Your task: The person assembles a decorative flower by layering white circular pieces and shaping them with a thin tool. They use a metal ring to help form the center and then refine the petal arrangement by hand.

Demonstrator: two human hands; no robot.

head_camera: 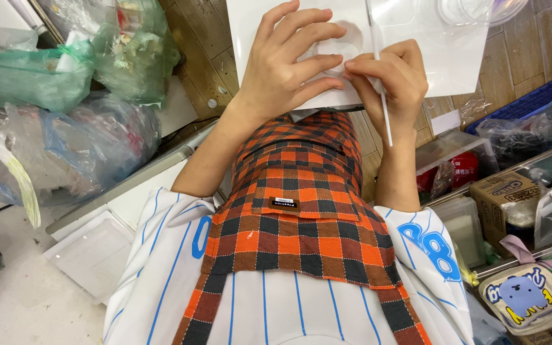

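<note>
Head view, left hand [285, 67]: lay spread and flat on the white tray [416, 57], fingers open, gripping nothing
Right hand [391, 80]: fingers pinched together on a thin white stick [381, 83]
White tray: rested across the lap, above the orange checked apron [295, 198]
Surroundings: plastic bags [65, 70] at left; cardboard box [503, 201] at right
</note>
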